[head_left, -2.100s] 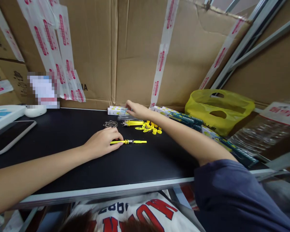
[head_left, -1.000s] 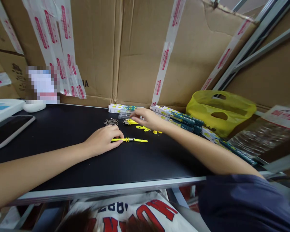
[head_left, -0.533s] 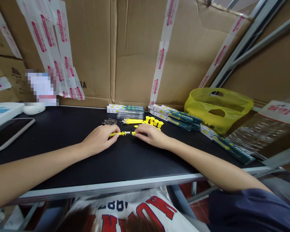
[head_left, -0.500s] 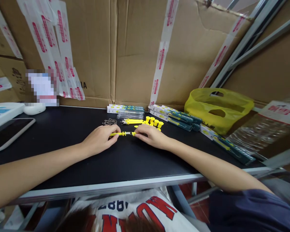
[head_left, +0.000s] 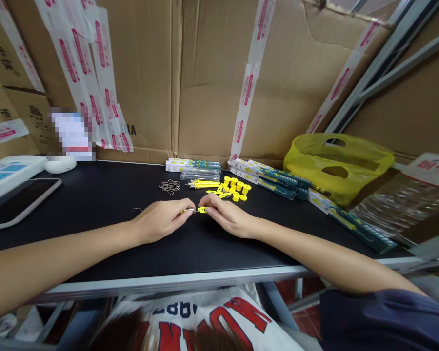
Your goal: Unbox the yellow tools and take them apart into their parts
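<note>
So, left hand [head_left: 161,222] is pinching a rod [head_left: 189,210], mostly hiding it, and right hand [head_left: 234,217] is gripping a clip [head_left: 202,210] between thumb and fingers. Both hands are clamping their own part, fingertips nearly meeting, just above or on the bench [head_left: 223,258]. Step in hand is looking like joining clip to rod at the metal tip [head_left: 193,210]. Can't tell at this size whether tip and clip are linking already or only sitting close.

Next move is calling, I'd judge, for firm pinches, tip and clip lining up, and fine fingertip work at the small joint.

Looks: rod is showing silvery metal with a bit of yellow behind; clip is showing bright yellow, small and slim, with a dark gap in it. A thin bent wire [head_left: 137,209] is poking out behind the left hand.

Farther back, hooks [head_left: 169,186] are lying tangled, spare rods [head_left: 207,185] are lying side by side, and yellow caps [head_left: 240,185] are clustering right of those.
</note>
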`<state>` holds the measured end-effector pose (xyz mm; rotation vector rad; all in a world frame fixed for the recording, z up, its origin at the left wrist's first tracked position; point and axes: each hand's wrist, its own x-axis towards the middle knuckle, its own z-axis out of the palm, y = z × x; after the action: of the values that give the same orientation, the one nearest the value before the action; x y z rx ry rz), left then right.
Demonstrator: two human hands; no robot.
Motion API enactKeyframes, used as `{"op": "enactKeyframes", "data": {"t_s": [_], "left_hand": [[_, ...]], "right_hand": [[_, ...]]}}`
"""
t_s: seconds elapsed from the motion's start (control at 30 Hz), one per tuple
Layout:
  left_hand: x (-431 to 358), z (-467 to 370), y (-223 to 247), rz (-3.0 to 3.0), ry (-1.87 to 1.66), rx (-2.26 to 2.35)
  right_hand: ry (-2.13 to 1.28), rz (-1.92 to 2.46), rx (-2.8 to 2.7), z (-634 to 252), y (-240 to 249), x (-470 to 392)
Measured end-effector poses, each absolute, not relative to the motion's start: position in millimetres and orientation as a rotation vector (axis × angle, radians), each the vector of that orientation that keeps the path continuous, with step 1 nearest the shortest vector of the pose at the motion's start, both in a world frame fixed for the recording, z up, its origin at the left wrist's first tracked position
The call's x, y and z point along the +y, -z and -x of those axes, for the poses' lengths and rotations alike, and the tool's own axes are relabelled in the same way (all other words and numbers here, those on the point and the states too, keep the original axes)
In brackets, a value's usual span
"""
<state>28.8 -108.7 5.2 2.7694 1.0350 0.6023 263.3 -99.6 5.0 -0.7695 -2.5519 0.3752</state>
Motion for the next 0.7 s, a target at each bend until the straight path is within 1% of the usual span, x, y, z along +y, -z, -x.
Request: {"op": "enactKeyframes", "data": {"t_s": [0.27, 0.53, 0.6, 0.7], "left_hand": [[-111.8, -29.3, -4.8, -2.770, -0.588, 0.943], [-109.6, -29.2, -3.0, -2.803, -0.563, 0.917], [-109.0, -29.1, -2.3, -2.817, -0.559, 0.928], [-107.8, -29.2, -1.7, -2.847, -0.552, 0.909]], "right_hand": [[-0.212, 0.859, -2.609, -261.1, -3.6, -101.5], [-0.182, 0.772, -2.646, -259.1, -2.7, -100.0], [-0.207, 0.750, -2.642, -258.3, -3.1, -100.7], [-0.363, 0.756, -2.627, -256.8, -5.5, -103.3]]}}
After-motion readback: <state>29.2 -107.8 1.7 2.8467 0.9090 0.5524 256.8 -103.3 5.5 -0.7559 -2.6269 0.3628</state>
